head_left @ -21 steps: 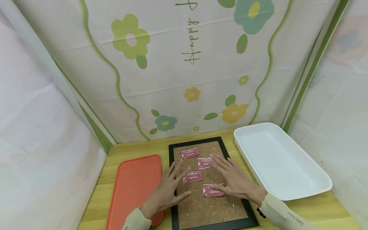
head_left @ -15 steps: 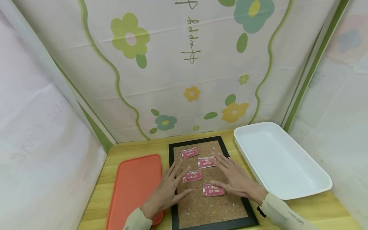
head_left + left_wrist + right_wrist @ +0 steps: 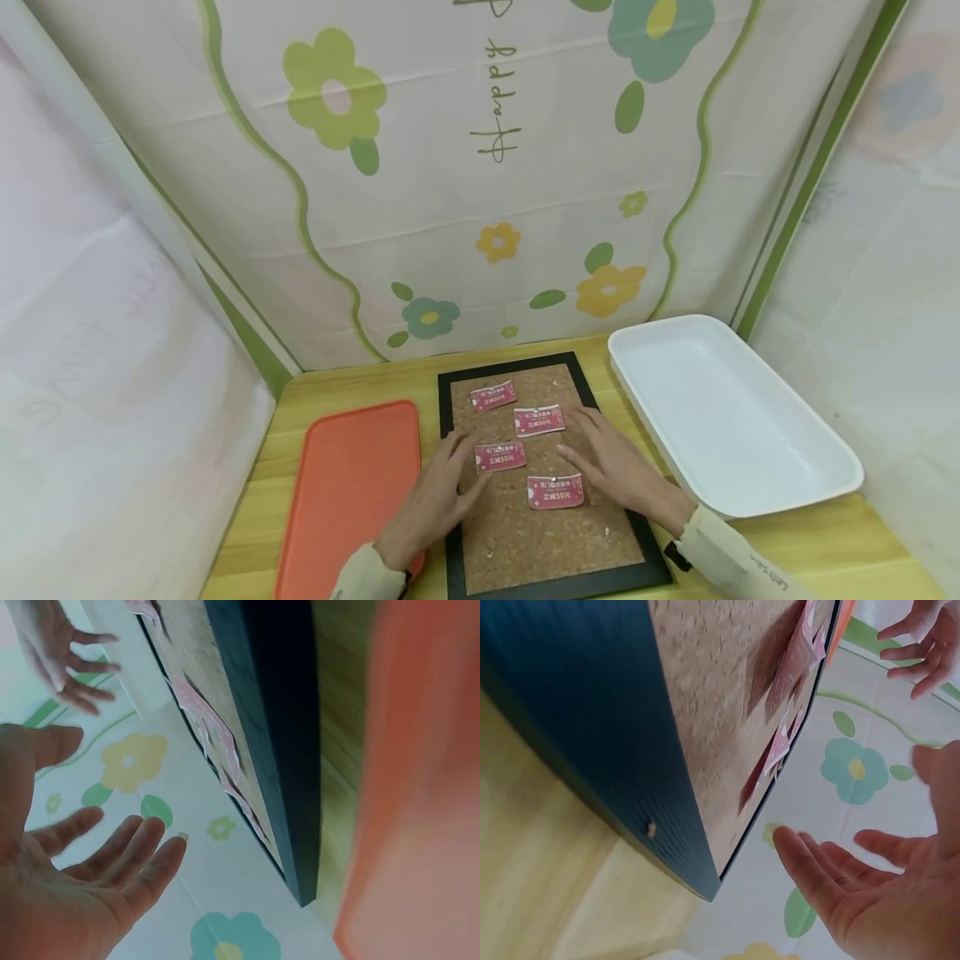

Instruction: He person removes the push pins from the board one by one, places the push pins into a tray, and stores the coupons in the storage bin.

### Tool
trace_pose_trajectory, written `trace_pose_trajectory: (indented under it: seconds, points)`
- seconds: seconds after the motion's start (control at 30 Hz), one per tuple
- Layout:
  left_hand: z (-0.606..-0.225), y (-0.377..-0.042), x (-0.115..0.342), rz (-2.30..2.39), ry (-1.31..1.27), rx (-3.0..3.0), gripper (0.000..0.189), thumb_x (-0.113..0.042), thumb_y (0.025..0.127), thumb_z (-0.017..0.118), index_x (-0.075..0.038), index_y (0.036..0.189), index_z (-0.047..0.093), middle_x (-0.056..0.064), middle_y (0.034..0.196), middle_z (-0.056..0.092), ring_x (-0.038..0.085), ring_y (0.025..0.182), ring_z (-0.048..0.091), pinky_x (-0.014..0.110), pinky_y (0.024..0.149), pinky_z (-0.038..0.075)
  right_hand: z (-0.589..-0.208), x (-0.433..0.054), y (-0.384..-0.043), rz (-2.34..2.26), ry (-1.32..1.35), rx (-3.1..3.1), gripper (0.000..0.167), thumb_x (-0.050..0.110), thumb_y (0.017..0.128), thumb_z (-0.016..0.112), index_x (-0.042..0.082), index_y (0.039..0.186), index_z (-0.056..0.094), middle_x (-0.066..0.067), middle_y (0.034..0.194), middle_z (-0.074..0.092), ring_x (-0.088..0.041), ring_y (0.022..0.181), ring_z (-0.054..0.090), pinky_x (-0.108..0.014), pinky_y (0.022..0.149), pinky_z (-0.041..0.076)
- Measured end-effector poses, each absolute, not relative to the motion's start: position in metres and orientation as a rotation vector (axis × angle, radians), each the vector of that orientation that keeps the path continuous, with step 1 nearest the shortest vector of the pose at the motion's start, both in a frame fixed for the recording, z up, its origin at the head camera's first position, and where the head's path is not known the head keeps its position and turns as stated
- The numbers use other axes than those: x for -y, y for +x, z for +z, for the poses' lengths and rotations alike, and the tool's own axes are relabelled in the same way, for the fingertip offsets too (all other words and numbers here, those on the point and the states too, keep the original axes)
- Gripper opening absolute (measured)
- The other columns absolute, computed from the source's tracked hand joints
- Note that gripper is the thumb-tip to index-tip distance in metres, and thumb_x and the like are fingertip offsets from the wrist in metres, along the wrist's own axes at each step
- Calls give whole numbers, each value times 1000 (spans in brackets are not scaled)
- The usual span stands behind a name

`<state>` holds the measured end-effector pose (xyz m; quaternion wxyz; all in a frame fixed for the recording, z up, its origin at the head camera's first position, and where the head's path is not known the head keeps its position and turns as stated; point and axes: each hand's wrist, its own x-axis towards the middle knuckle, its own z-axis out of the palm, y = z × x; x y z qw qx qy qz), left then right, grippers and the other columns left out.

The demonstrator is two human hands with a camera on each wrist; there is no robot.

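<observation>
A cork board (image 3: 540,550) in a black frame lies on the table. Several pink coupons with white lettering sit on it, among them an upper left coupon (image 3: 492,396), an upper right coupon (image 3: 538,421), a middle left coupon (image 3: 500,457) and a lower right coupon (image 3: 555,492). My left hand (image 3: 431,500) hovers over the board's left side, fingers loosely bent and holding nothing. Over the right side, my right hand (image 3: 618,467) is likewise relaxed and holds nothing. Both wrist views show the hands raised above the board, with the coupons' edges lifting off the cork.
An orange tray (image 3: 352,492) lies left of the board. To the right stands a deep white tray (image 3: 735,417). Small pins (image 3: 607,532) show on the bare cork. A flowered cloth (image 3: 450,167) hangs behind the wooden table (image 3: 360,385).
The right hand has drawn back to the right, uncovering the two right coupons. The left hand's fingers have bent more and pulled off the middle left coupon. The view has shifted slightly.
</observation>
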<state>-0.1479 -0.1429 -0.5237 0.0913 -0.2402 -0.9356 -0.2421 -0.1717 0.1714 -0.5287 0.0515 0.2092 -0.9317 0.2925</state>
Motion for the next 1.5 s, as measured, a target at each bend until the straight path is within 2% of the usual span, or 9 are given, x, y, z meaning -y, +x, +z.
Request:
trace_pose_trajectory:
  seconds: [0.13, 0.27, 0.37, 0.53, 0.7, 0.93, 1.13, 1.33, 1.5]
  points:
    - [-523, -148, 137, -842, -636, 2754, 50, -30, 99, 73, -18, 145, 55, 10, 134, 62, 25, 117, 65, 41, 92, 61, -534, -172, -173, 983, 565, 2809, 61, 34, 103, 67, 11, 156, 47, -13, 134, 63, -22, 112, 68, -42, 93, 60]
    - [-524, -149, 132, -1009, -567, 2735, 37, -22, 98, 75, -14, 131, 61, 10, 119, 67, 24, 103, 68, 37, 83, 62, -539, -171, -172, 1047, 510, 2795, 53, 23, 101, 71, 0, 146, 55, -10, 113, 66, -6, 86, 64, -26, 74, 57]
    - [-524, -149, 128, -1131, -559, 2716, 32, -14, 96, 77, -10, 124, 64, 10, 105, 67, 21, 91, 66, 30, 76, 60, -543, -170, -171, 1093, 454, 2807, 46, 19, 100, 72, -2, 139, 59, -6, 101, 66, -1, 77, 58, -22, 69, 54]
    - [-525, -150, 119, -1233, -567, 2741, 28, -7, 93, 78, -2, 119, 68, 8, 96, 69, 10, 82, 62, 20, 70, 56, -548, -170, -170, 1186, 345, 2886, 37, 19, 101, 71, 0, 131, 63, 0, 91, 64, -2, 74, 59, -21, 65, 52]
    - [-529, -151, 107, -1321, -570, 2792, 25, -5, 93, 77, 1, 117, 70, 5, 92, 70, 3, 80, 62, 20, 70, 57, -553, -171, -171, 1246, 355, 2941, 29, 13, 99, 70, 1, 125, 64, 2, 88, 65, -2, 73, 61, -21, 61, 52]
    - [-536, -151, 92, -1397, -593, 2844, 25, 0, 91, 77, 3, 116, 70, 7, 94, 71, 6, 82, 65, 20, 72, 57, -555, -172, -169, 1283, 426, 2919, 28, 12, 98, 71, -2, 121, 64, 0, 86, 66, -1, 71, 61, -20, 58, 51]
    - [-540, -152, 81, -1450, -596, 2880, 24, -3, 91, 79, 3, 112, 72, 8, 94, 72, 9, 83, 67, 23, 73, 59, -553, -169, -165, 1346, 431, 2938, 30, 10, 98, 71, -5, 123, 63, -3, 88, 66, -6, 73, 63, -21, 58, 52]
    - [-545, -151, 70, -1555, -577, 2925, 24, -4, 90, 79, 3, 111, 72, 10, 96, 73, 5, 82, 66, 20, 74, 58, -552, -167, -162, 1404, 431, 2962, 38, 7, 92, 78, -5, 124, 62, -5, 88, 64, -8, 72, 61, -20, 60, 50]
    - [-548, -151, 62, -1563, -596, 2933, 24, -2, 89, 79, 2, 112, 72, 11, 100, 74, 11, 87, 69, 20, 76, 58, -551, -169, -160, 1499, 468, 2940, 47, 1, 86, 82, -8, 126, 59, -11, 91, 63, -9, 71, 64, -21, 58, 52]
